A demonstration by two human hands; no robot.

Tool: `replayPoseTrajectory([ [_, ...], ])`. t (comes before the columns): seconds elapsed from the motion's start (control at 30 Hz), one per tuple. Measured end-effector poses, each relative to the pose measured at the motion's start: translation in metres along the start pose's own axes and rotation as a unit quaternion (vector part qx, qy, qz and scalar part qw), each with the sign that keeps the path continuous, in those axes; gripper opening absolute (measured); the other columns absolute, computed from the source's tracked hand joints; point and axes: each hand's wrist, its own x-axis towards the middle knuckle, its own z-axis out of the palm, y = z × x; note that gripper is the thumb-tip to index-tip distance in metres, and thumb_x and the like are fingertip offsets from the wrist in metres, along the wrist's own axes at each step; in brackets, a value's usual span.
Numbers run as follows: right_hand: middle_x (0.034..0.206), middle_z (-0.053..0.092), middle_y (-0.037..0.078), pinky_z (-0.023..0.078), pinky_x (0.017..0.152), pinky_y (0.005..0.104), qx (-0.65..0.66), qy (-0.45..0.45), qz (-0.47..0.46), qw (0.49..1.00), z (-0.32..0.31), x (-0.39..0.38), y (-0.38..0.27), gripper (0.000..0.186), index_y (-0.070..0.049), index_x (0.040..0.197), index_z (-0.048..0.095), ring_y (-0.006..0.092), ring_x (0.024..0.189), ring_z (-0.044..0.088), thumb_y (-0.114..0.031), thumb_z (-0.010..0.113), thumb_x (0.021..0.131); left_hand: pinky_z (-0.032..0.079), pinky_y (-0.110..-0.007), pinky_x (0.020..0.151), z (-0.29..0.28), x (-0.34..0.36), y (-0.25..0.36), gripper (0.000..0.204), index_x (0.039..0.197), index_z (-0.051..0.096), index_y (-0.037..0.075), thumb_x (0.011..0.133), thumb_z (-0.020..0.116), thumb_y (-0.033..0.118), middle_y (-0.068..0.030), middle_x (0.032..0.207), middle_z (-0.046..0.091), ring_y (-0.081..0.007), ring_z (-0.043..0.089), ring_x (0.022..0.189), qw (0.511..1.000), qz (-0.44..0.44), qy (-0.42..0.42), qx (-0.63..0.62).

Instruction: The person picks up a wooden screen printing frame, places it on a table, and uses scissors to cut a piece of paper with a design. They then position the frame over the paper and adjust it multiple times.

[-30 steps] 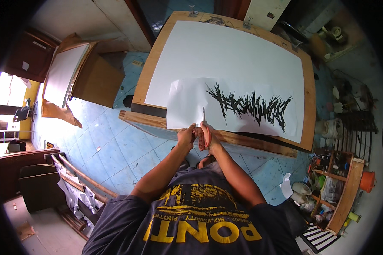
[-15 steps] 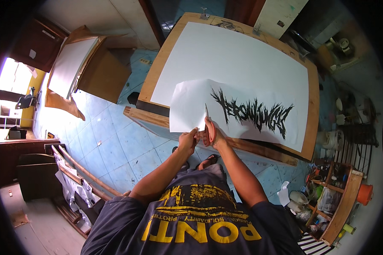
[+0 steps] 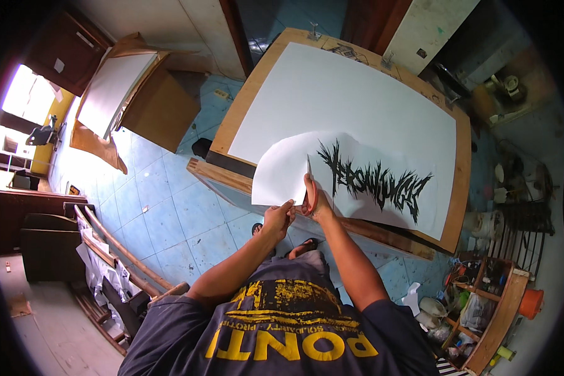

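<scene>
A sheet of white paper (image 3: 276, 169) with spiky black lettering (image 3: 373, 182) lies over a large white sheet (image 3: 338, 94) on a wooden board (image 3: 232, 122), its near left part lifted and bent. My right hand (image 3: 319, 203) is closed on orange-handled scissors (image 3: 311, 194), whose blades point away from me into the paper, left of the lettering. My left hand (image 3: 277, 218) pinches the paper's near edge just left of the scissors.
At left, board sheets (image 3: 156, 106) lean near a wall, above bamboo poles (image 3: 119, 250) and papers. Blue floor tiles (image 3: 175, 219) show below the board. At right stand a wooden shelf (image 3: 501, 313) with assorted items and an orange bucket (image 3: 529, 307).
The scissors' blades have cut farther up into the paper, whose left part has curved up more. My left hand has shifted slightly down and left. The view has turned a little.
</scene>
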Motion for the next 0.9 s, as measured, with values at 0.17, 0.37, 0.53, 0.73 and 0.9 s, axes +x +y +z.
replayPoseTrajectory([
  [0.17,0.084,0.058,0.007,0.045,0.047,0.0284,-0.005,-0.022,-0.007,1.000,-0.002,0.013,-0.011,0.066,-0.005,0.117,0.051,0.0171,0.063,0.058,-0.065,0.046,0.089,0.039,-0.023,0.048,0.000,-0.006,0.001,0.015,0.079,0.056,0.002,0.089,0.063,0.010,-0.0034,0.065,0.054,-0.0112,0.049,0.053,1.000,0.004,-0.005,0.012],
  [0.37,0.067,0.055,0.010,0.042,0.051,0.0329,-0.068,0.049,-0.079,0.993,-0.003,0.041,-0.006,0.076,0.000,0.095,0.061,0.0194,0.056,0.054,-0.072,0.042,0.084,0.041,-0.021,0.047,0.001,-0.020,0.002,0.016,0.077,0.057,0.002,0.088,0.065,0.010,-0.0039,0.065,0.056,-0.0109,0.051,0.053,1.000,0.011,0.003,-0.021],
  [0.53,0.086,0.062,0.014,0.044,0.057,0.0344,0.001,0.037,-0.089,0.995,0.012,0.033,-0.019,0.080,0.000,0.121,0.055,0.0208,0.070,0.059,-0.070,0.042,0.086,0.041,-0.021,0.048,-0.013,-0.015,0.000,0.018,0.074,0.057,0.003,0.088,0.065,0.010,-0.0042,0.066,0.056,-0.0108,0.051,0.053,1.000,0.006,-0.017,-0.016],
  [0.73,0.113,0.060,0.011,0.050,0.078,0.0325,0.059,-0.015,-0.068,0.996,0.019,0.044,-0.034,0.073,-0.004,0.133,0.044,0.0200,0.093,0.060,-0.064,0.044,0.090,0.039,-0.020,0.046,-0.015,-0.024,0.002,0.017,0.076,0.058,0.001,0.088,0.066,0.011,-0.0039,0.065,0.056,-0.0099,0.051,0.053,1.000,0.016,-0.012,-0.020],
  [0.9,0.107,0.062,0.010,0.049,0.071,0.0294,0.006,-0.033,-0.101,0.994,0.003,0.079,-0.023,0.069,-0.003,0.127,0.049,0.0158,0.085,0.060,-0.062,0.045,0.090,0.039,-0.020,0.046,-0.010,-0.022,0.002,0.017,0.076,0.058,0.001,0.088,0.066,0.010,-0.0034,0.064,0.055,-0.0090,0.050,0.053,0.999,0.013,0.010,-0.029],
])
